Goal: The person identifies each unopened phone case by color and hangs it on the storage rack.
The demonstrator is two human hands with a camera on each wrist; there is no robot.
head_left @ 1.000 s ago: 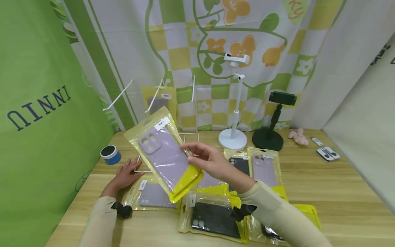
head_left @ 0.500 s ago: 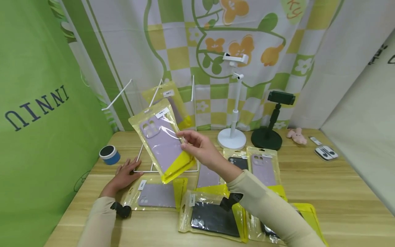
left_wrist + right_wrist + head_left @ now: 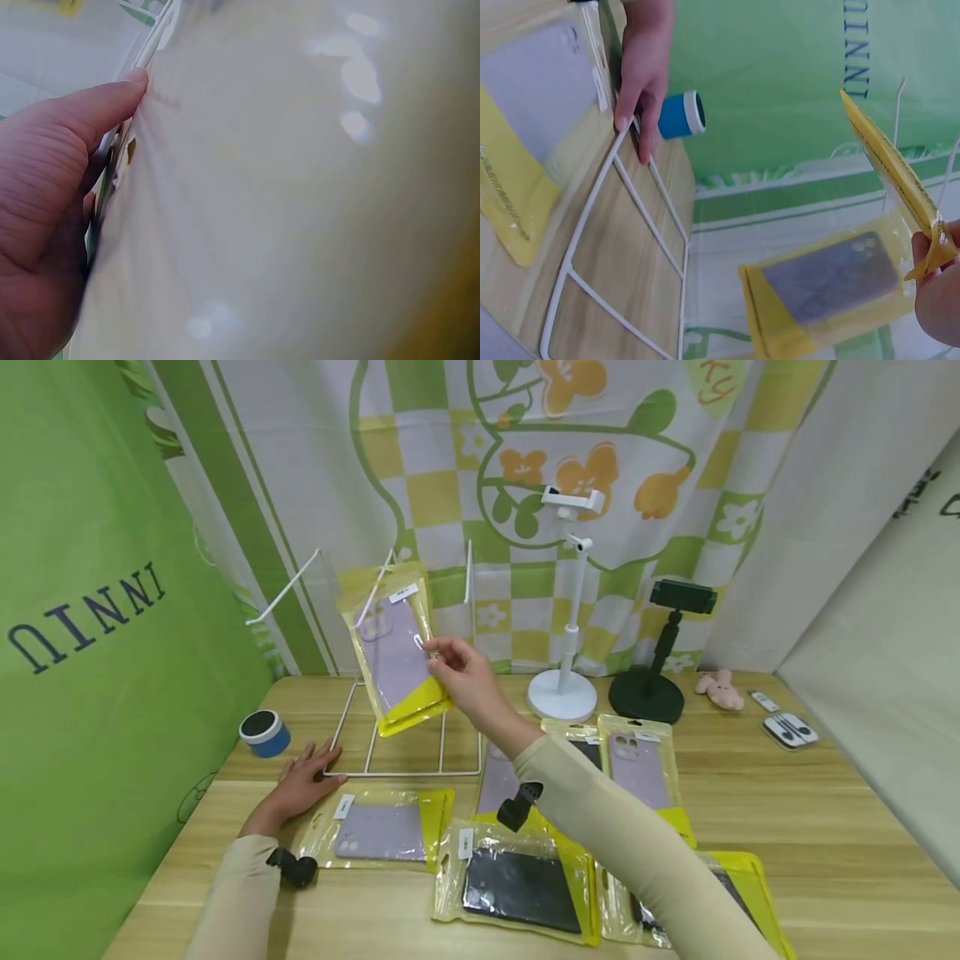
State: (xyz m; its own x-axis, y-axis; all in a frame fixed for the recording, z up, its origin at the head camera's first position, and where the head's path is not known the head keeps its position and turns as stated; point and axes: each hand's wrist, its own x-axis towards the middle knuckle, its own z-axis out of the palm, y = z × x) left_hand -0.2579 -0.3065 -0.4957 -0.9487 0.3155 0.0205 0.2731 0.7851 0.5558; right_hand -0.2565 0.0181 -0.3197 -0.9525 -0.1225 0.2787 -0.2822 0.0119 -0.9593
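Observation:
My right hand [image 3: 452, 667] pinches the edge of a yellow-and-clear packet holding a lilac phone case [image 3: 392, 647] and keeps it upright in front of the prongs of a white wire rack [image 3: 442, 772]. In the right wrist view the held packet [image 3: 891, 163] is seen edge-on, and a second packet with a greyish case [image 3: 832, 283] hangs behind it. My left hand [image 3: 303, 777] lies flat on the table, fingers straight, with its fingertips [image 3: 641, 112] pressing on the near-left corner of the rack base [image 3: 615, 247]. The left wrist view is mostly a blurred pale surface beside my palm [image 3: 45, 195].
Several packeted cases lie on the wooden table: a lilac one [image 3: 378, 831], a black one [image 3: 517, 885] and another lilac one [image 3: 639, 760]. A blue cylinder [image 3: 264, 732] stands left of the rack. A white stand [image 3: 564, 693], a black stand [image 3: 647, 693] and a pink toy [image 3: 718, 687] are behind.
My right hand has lifted the lilac packet up and away from me, from above the table to the rack's prongs. My left hand has stayed on the rack base.

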